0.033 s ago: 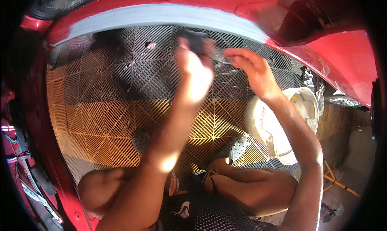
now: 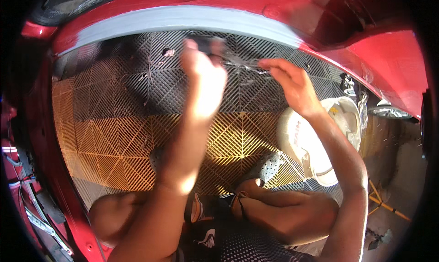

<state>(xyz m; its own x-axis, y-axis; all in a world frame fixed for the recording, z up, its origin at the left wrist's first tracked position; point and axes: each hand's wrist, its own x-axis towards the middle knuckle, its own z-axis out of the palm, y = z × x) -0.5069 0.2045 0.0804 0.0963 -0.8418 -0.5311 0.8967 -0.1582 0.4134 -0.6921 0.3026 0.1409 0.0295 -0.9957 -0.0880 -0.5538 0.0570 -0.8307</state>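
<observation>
My left hand (image 2: 203,74), blurred by motion, has its fingers closed round a dark, flat-looking piece (image 2: 204,43) whose kind I cannot make out. From there a thin, clear plastic-like strip (image 2: 244,63) spans across to my right hand (image 2: 295,86). The fingers of my right hand are pressed together on the strip's right end. Both hands are raised over the floor, just in front of the red car body panel (image 2: 256,1). A long grey patch (image 2: 183,18) runs along that panel's lower edge.
A white bucket (image 2: 299,138) lies on its side by my right forearm. Black and yellow grid tiles (image 2: 114,143) cover the floor. A small crumpled scrap (image 2: 168,53) sits on the black tiles. Red car bodywork (image 2: 68,193) stands at my left, and a yellow stand (image 2: 388,208) at the right.
My left hand has moved to the left with the dark piece. The gap between my hands is wider, and the clear strip spans a longer stretch. My right hand has barely moved.
</observation>
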